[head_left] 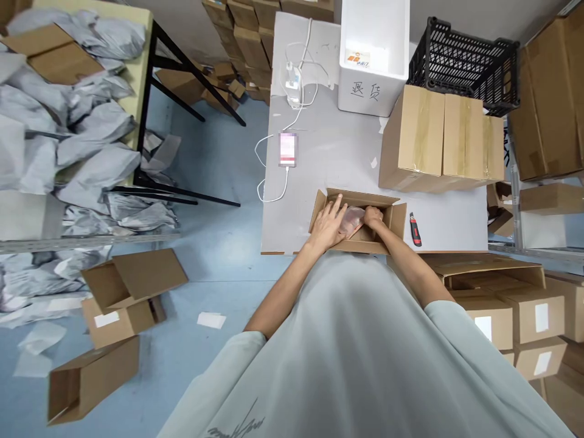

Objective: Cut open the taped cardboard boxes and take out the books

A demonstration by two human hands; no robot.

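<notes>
An open cardboard box stands at the front edge of the grey table, its flaps spread. Inside it lies a pinkish, see-through plastic-wrapped item. My left hand rests over the box's left part, fingers stretched out, its edge beside the wrapped item. At the item's right side my right hand is inside the box with its fingers curled together; what they hold, if anything, is hidden. A red and black box cutter lies on the table to the right of the box.
The grey table also bears a phone on a white cable, a power strip, a white foam bin, taped cartons and a black crate. Grey parcels fill the left table; opened boxes lie on the floor.
</notes>
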